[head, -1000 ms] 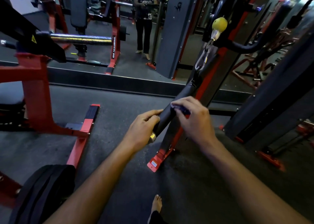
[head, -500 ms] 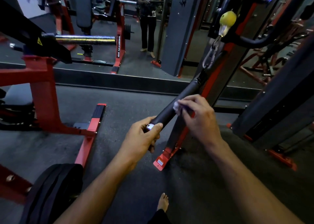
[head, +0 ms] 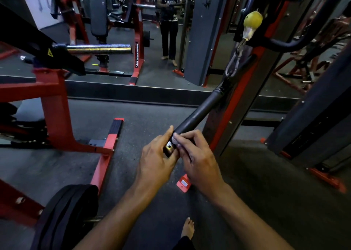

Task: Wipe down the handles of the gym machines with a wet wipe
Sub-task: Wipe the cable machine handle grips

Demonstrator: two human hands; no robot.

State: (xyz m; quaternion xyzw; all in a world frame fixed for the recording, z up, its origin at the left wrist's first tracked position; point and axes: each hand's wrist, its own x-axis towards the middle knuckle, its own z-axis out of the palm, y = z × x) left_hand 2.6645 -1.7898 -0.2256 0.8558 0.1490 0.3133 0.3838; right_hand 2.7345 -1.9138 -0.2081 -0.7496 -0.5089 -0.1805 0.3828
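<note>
A black cable handle (head: 198, 113) slants down from a carabiner and chain (head: 234, 59) under a yellow ball stop (head: 252, 20). My left hand (head: 155, 158) grips the handle's lower end, where a metal end cap (head: 169, 146) shows. My right hand (head: 197, 158) pinches a small pale wet wipe (head: 175, 137) against the handle just above the cap. Most of the wipe is hidden under my fingers.
A red machine frame (head: 53, 105) stands at left with a chrome bar (head: 98, 48) above it. Black weight plates (head: 64, 217) sit at lower left. The red and black cable column (head: 237, 101) rises behind the handle. A wall mirror (head: 152, 40) ahead reflects a person. My bare foot (head: 188, 229) is below.
My right hand has slid the wipe down the handle from its middle to the lower end, close to my left hand. The handle end has risen slightly.
</note>
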